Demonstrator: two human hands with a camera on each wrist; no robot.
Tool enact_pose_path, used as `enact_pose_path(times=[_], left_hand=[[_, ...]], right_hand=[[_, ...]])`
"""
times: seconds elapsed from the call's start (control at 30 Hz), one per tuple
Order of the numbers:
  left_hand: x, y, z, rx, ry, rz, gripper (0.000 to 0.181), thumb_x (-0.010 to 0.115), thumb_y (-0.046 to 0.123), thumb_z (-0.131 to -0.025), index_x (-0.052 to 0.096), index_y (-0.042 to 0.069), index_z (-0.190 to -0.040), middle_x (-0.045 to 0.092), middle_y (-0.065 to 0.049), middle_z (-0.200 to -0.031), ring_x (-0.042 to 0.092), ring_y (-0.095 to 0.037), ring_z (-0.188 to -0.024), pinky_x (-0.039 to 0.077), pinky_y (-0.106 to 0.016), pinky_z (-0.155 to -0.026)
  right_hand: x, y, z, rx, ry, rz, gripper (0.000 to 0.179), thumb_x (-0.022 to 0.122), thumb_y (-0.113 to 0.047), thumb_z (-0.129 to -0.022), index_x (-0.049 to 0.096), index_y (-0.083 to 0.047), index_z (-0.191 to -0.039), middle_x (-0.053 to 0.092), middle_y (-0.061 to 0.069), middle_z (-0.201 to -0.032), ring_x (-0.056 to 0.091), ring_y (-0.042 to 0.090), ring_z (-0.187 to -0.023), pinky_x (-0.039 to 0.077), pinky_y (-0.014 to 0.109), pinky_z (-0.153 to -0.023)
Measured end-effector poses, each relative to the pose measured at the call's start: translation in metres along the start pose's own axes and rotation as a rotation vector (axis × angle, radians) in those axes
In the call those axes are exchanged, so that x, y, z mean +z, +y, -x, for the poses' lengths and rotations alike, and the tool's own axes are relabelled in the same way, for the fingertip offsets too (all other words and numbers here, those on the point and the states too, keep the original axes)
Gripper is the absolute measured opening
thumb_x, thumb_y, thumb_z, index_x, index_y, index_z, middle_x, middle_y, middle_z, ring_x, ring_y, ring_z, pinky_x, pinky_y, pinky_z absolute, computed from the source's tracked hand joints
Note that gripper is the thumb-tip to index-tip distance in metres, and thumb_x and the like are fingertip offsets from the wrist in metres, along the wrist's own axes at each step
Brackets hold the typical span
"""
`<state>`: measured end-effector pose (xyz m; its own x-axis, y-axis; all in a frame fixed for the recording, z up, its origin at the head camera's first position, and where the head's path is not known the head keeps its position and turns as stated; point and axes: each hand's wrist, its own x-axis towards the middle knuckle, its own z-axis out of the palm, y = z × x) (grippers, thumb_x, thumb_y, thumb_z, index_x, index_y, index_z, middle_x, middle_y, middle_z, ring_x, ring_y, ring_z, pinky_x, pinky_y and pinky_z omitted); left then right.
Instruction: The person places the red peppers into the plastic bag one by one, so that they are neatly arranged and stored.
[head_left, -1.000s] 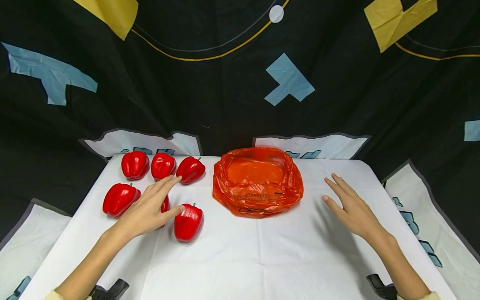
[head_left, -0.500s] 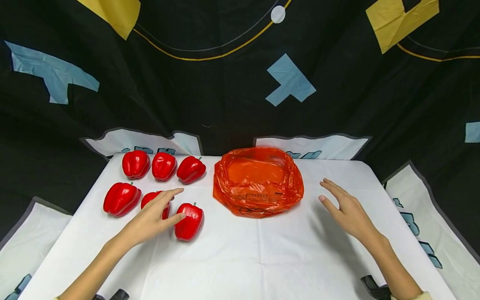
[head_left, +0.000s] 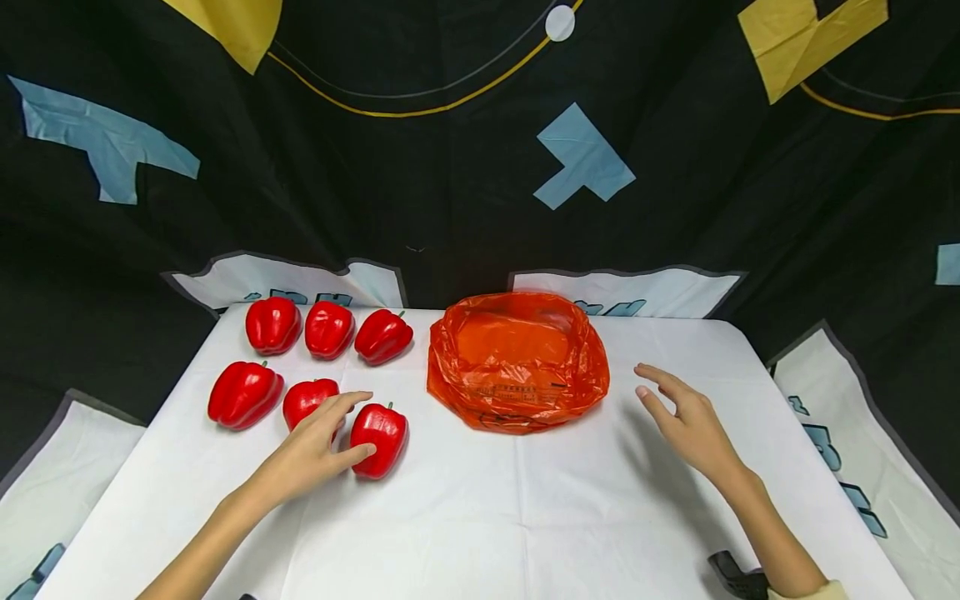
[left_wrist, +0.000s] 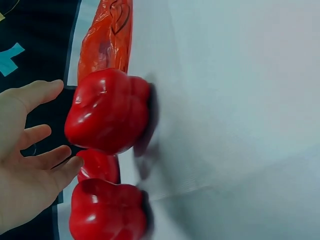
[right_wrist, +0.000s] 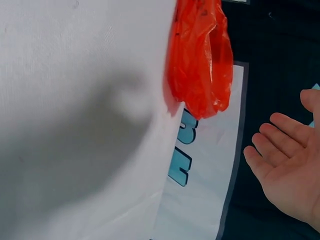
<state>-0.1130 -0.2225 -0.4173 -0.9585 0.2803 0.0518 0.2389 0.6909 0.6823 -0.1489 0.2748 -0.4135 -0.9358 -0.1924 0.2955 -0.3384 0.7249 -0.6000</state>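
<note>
My left hand (head_left: pixel 309 457) hovers with spread, relaxed fingers just left of the nearest red bell pepper (head_left: pixel 384 437). Its thumb overlaps that pepper in the head view, but the left wrist view shows a gap between fingers and pepper (left_wrist: pixel 107 112). Partly behind the hand lies another red bell pepper (head_left: pixel 306 402). On the other side, my right hand (head_left: pixel 692 427) is held above the table, holding nothing, its fingers relaxed. It is to the right of an orange-red plastic bag (head_left: pixel 517 367), whose mouth is spread wide; the right wrist view shows the bag's side (right_wrist: pixel 200 65) apart from the hand.
Behind and left of my left hand sit more red bell peppers: one at the left (head_left: pixel 244 395) and three along the back edge, such as the corner pepper (head_left: pixel 273 325). A white cloth covers the table (head_left: pixel 465 533). A black printed curtain (head_left: pixel 450 192) hangs behind.
My left hand has come down and nearer, towards the nearest bell pepper, uncovering the one behind it. My right hand has drifted slightly left and nearer. Peppers and bag stay put.
</note>
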Motion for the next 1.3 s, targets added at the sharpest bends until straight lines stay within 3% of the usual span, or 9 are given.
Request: enact_pose_path(times=[0.17, 0.3, 0.43, 0.73, 1.07, 1.2, 1.3], left_hand=[[0.007, -0.006, 0.001, 0.029, 0.021, 0.004, 0.067, 0.082, 0.021, -0.084, 0.049, 0.006, -0.141, 0.054, -0.018, -0.132, 0.058, -0.041, -0.113, 0.055, -0.051, -0.088], [0.012, -0.009, 0.003, 0.020, 0.023, 0.002, 0.068, 0.083, 0.021, -0.083, 0.048, 0.008, -0.141, 0.053, -0.015, -0.132, 0.058, -0.036, -0.110, 0.056, -0.049, -0.086], [0.016, -0.010, 0.003, 0.024, 0.028, -0.024, 0.070, 0.082, 0.020, -0.083, 0.047, 0.007, -0.143, 0.053, -0.015, -0.134, 0.054, -0.035, -0.116, 0.055, -0.052, -0.087], [0.019, -0.008, 0.000, 0.014, 0.031, -0.054, 0.072, 0.081, 0.021, -0.085, 0.044, 0.002, -0.144, 0.051, -0.020, -0.137, 0.049, -0.039, -0.124, 0.053, -0.056, -0.089], [0.022, -0.009, -0.001, -0.026, 0.035, -0.052, 0.076, 0.080, 0.020, -0.085, 0.041, -0.001, -0.146, 0.049, -0.026, -0.140, 0.046, -0.044, -0.128, 0.051, -0.058, -0.091], [0.024, -0.010, -0.001, -0.023, 0.041, -0.044, 0.077, 0.081, 0.020, -0.085, 0.041, -0.002, -0.146, 0.049, -0.026, -0.141, 0.047, -0.043, -0.128, 0.051, -0.057, -0.091], [0.025, -0.010, -0.001, -0.016, 0.046, -0.041, 0.076, 0.081, 0.019, -0.085, 0.041, -0.002, -0.146, 0.050, -0.025, -0.140, 0.049, -0.042, -0.126, 0.052, -0.056, -0.090]], right_hand=[[0.005, 0.003, 0.000, 0.056, -0.014, -0.077, 0.040, 0.054, -0.027, -0.105, 0.058, -0.003, -0.137, 0.059, 0.015, -0.137, 0.056, 0.037, -0.122, 0.044, 0.055, -0.101], [0.008, 0.005, 0.000, 0.104, -0.031, -0.112, 0.042, 0.051, -0.031, -0.106, 0.059, -0.004, -0.137, 0.060, 0.014, -0.135, 0.059, 0.033, -0.120, 0.049, 0.028, -0.096], [0.010, 0.006, -0.001, 0.136, -0.032, -0.139, 0.043, 0.049, -0.034, -0.106, 0.060, -0.003, -0.135, 0.062, 0.015, -0.133, 0.060, 0.032, -0.119, 0.040, 0.007, -0.088], [0.017, 0.011, -0.006, 0.184, -0.012, -0.214, 0.040, 0.054, -0.033, -0.104, 0.064, -0.004, -0.130, 0.065, 0.012, -0.129, 0.061, 0.026, -0.116, 0.045, 0.010, -0.086], [0.030, 0.020, -0.015, 0.208, 0.012, -0.330, 0.040, 0.066, -0.021, -0.098, 0.062, 0.005, -0.128, 0.063, 0.022, -0.127, 0.062, 0.007, -0.110, 0.046, 0.010, -0.088], [0.039, 0.027, -0.018, 0.240, 0.006, -0.395, 0.044, 0.069, -0.018, -0.096, 0.059, 0.008, -0.130, 0.060, 0.026, -0.130, 0.061, 0.009, -0.112, 0.047, 0.011, -0.088], [0.044, 0.031, -0.019, 0.274, 0.000, -0.445, 0.048, 0.070, -0.017, -0.095, 0.056, 0.010, -0.132, 0.059, 0.027, -0.131, 0.060, 0.022, -0.117, 0.047, 0.012, -0.088]])
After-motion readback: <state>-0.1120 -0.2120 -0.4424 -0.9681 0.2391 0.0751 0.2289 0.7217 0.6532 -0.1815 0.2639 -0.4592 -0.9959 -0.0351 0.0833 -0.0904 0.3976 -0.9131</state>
